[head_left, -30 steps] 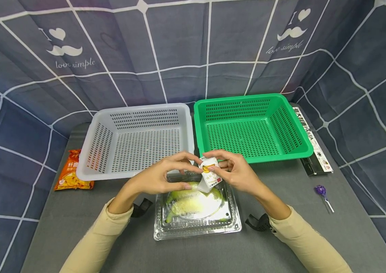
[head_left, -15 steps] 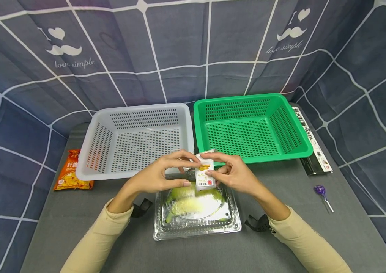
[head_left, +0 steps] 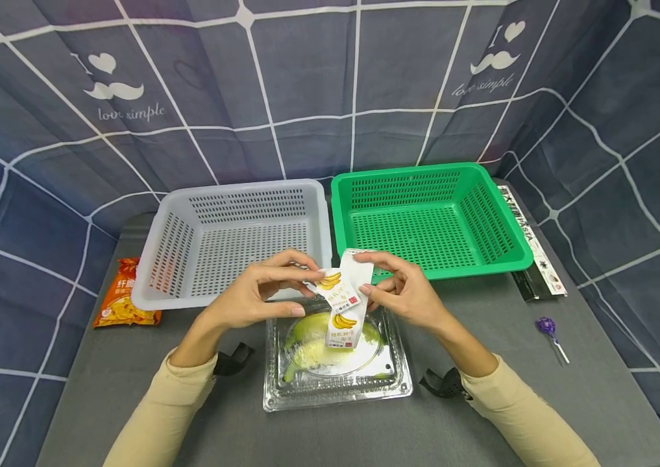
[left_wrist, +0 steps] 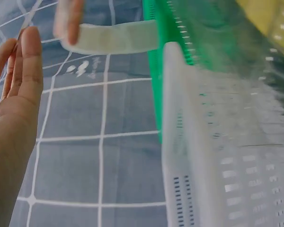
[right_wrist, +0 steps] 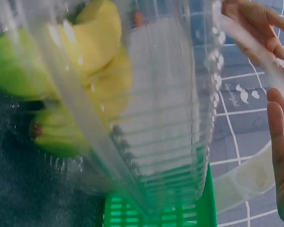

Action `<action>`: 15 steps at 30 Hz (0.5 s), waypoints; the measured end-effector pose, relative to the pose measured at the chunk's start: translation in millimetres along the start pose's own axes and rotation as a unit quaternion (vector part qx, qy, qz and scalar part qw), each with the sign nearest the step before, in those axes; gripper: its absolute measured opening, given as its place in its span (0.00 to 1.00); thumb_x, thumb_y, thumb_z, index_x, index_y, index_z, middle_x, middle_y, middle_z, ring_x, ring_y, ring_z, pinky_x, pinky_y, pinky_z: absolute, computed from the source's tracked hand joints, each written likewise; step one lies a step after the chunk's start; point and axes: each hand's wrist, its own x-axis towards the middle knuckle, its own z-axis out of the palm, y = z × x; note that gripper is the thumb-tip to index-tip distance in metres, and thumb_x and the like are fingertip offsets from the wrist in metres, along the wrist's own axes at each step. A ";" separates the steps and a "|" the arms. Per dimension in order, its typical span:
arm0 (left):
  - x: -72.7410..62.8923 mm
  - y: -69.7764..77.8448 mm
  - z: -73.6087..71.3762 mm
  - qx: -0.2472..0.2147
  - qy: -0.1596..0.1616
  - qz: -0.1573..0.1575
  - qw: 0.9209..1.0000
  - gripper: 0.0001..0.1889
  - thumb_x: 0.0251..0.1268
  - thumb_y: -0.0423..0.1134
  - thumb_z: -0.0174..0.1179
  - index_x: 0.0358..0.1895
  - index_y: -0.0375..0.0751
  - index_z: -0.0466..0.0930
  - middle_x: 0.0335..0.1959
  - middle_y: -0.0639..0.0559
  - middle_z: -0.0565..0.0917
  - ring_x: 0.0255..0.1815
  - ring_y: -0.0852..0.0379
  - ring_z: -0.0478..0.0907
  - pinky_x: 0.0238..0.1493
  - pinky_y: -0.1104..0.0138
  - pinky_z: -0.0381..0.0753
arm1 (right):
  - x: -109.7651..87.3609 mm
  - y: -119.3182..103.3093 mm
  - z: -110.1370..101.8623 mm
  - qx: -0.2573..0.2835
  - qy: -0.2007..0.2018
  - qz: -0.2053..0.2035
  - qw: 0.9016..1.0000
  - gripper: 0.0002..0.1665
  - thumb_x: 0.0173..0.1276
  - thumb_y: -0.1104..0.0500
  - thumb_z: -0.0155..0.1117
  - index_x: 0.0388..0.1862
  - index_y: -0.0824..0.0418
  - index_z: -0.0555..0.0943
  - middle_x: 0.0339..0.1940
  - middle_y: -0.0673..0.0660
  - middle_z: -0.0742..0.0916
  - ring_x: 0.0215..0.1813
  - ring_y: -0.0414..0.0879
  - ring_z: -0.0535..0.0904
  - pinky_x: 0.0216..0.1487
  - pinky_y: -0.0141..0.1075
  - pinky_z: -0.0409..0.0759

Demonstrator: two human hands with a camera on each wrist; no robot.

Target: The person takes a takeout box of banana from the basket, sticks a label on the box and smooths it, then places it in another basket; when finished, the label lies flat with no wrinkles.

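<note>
A white strip of banana-picture stickers point(head_left: 342, 332) hangs between the hands, over a clear plastic lidded box point(head_left: 338, 397). The right hand point(head_left: 408, 295) pinches the strip between thumb and fingers. One label point(head_left: 338, 293) stands tilted off the strip, its upper left corner at the fingertips of the left hand point(head_left: 268, 288), whose thumb is spread below. In the left wrist view the strip point(left_wrist: 116, 39) curves out from the right hand's blurred fingers point(left_wrist: 68, 21). Inside the box lies green and yellow fruit point(right_wrist: 94, 42), its kind unclear through the plastic.
Behind the hands stand a white basket point(head_left: 236, 188) and a green basket point(head_left: 429, 269). An orange snack bag point(head_left: 125, 295) lies at the left. On the right are a pasta box point(head_left: 531, 246) and a purple lollipop point(head_left: 548, 326). A checked curtain point(head_left: 306, 84) surrounds the table.
The strip has unfolded downward, showing two banana pictures. A label has come partly away at the left hand's fingertips, and the left hand has shifted a little left.
</note>
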 end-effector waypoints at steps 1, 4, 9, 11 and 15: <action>-1.2 1.2 -1.3 -0.007 0.000 0.005 1.000 0.25 0.58 0.24 0.66 0.60 0.20 0.73 0.60 0.40 0.71 0.58 0.50 0.74 0.54 0.53 0.81 | -0.3 0.3 -0.9 -0.005 0.007 -0.003 1.000 0.28 0.64 0.73 0.63 0.63 0.72 0.71 0.66 0.68 0.75 0.26 0.47 0.86 0.29 0.49 0.84; -4.0 4.2 -5.7 -0.016 -0.004 0.017 1.000 0.26 0.58 0.25 0.66 0.60 0.19 0.72 0.60 0.42 0.70 0.58 0.49 0.74 0.54 0.54 0.81 | -1.0 0.4 -4.0 -0.007 0.017 -0.003 1.000 0.28 0.63 0.74 0.64 0.63 0.72 0.71 0.66 0.64 0.76 0.28 0.44 0.87 0.29 0.47 0.85; -9.8 2.6 -9.8 -0.020 -0.029 -0.018 0.999 0.26 0.58 0.25 0.66 0.60 0.19 0.72 0.61 0.42 0.70 0.56 0.49 0.76 0.55 0.56 0.81 | -3.8 2.4 -9.1 0.004 0.011 -0.019 1.000 0.29 0.61 0.77 0.63 0.62 0.74 0.69 0.65 0.53 0.74 0.20 0.34 0.78 0.17 0.30 0.73; -13.6 -0.3 -10.3 -0.028 -0.043 -0.039 0.998 0.25 0.58 0.25 0.66 0.60 0.19 0.73 0.62 0.40 0.69 0.55 0.48 0.76 0.56 0.55 0.80 | -3.8 3.6 -11.0 0.008 0.005 -0.023 1.000 0.29 0.61 0.78 0.62 0.61 0.74 0.68 0.63 0.51 0.75 0.18 0.34 0.73 0.14 0.29 0.65; -19.8 -11.1 -6.8 -0.034 -0.077 -0.083 0.993 0.26 0.58 0.26 0.66 0.60 0.21 0.73 0.62 0.37 0.68 0.53 0.42 0.77 0.57 0.54 0.79 | -3.3 5.6 -15.2 0.006 -0.006 -0.016 1.000 0.29 0.62 0.78 0.61 0.62 0.72 0.68 0.38 0.46 0.81 0.14 0.34 0.65 0.12 0.32 0.59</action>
